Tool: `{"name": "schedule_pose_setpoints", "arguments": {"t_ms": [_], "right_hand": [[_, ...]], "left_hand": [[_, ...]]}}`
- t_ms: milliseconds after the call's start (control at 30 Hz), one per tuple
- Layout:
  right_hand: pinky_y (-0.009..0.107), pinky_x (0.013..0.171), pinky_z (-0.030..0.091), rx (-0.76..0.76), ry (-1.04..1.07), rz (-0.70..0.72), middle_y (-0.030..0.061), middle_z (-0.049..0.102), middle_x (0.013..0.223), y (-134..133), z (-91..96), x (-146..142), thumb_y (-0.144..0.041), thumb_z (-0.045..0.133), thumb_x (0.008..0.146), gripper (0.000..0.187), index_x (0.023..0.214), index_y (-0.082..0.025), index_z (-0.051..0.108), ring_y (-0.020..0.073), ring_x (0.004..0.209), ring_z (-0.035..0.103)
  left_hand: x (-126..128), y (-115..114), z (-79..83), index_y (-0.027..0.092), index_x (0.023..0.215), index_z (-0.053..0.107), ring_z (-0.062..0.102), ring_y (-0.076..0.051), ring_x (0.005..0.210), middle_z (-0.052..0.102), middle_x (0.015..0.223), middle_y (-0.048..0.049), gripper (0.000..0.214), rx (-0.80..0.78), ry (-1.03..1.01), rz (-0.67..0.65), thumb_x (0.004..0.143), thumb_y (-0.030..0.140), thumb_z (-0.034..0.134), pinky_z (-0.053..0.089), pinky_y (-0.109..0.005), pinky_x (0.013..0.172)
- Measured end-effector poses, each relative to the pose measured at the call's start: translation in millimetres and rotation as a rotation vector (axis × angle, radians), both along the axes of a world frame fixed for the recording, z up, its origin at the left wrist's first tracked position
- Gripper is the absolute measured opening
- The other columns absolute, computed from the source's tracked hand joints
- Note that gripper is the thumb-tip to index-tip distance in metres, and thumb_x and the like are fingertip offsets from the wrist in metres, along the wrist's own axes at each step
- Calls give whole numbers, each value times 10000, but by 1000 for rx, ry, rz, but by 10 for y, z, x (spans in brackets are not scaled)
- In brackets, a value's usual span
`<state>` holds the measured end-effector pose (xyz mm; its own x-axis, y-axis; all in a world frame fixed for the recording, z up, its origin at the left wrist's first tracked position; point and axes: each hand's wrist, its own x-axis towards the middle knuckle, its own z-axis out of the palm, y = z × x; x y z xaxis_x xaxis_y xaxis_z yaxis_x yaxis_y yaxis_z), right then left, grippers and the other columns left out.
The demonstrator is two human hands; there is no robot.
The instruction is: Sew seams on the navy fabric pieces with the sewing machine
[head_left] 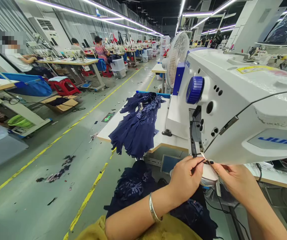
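A white sewing machine [233,100] stands over both hands, its needle end just above my fingertips. My left hand [187,178], with a silver bangle on its wrist, pinches a small dark strip of fabric [205,161]. From the other side, my right hand [233,180] has its thumb and fingers closed at the same strip. A narrow pale tape [203,155] rises from between the fingertips towards the needle area. Below them is the machine's rounded white arm [208,176]. Dark blue garment pieces [133,183] lie across my lap. The exact grip is partly hidden by my fingers.
More navy fabric pieces [138,123] are heaped on the white table [105,133] left of the machine. A fan [177,58] stands behind it. Yellow floor tape [90,196] and fabric scraps [60,171] mark the aisle. Several people sit at machines beyond.
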<state>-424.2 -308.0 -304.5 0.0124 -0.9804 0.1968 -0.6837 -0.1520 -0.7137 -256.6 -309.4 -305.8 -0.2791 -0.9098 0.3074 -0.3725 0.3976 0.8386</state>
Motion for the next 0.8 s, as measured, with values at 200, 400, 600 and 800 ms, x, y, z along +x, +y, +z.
{"name": "schedule_pose_setpoints", "arguments": {"t_ms": [200,400,600,800], "right_hand": [[306,695,465,-67,32,4,43,705,736,-4,-14,-13,-443,445,848,333,723,-214,652,220,727,630],[371,761,454,-130,11,-134,93,681,871,52,-154,84,-508,445,833,369,781,-202,644,269,864,608],[307,670,439,-337,58,-286,49,595,765,121,-229,219,-484,493,839,295,743,-221,585,221,776,570],[309,710,441,-395,63,-262,61,607,812,109,-210,257,-401,487,868,248,781,-210,618,226,818,576]], "left_hand": [[-5,1,-34,192,1046,664,604,-163,875,662,1011,-49,253,-20,-5,2,917,202,446,482,-276,840],[-3,6,-22,200,1052,660,599,-156,824,661,951,-41,253,-19,-27,16,920,212,445,487,-276,792],[-6,6,-37,202,1056,649,583,-151,797,642,908,-32,248,-15,-43,18,923,228,442,468,-263,735],[104,75,9,184,1031,630,561,-137,748,600,841,-27,266,-36,-36,-18,946,311,412,452,-245,706]]}}
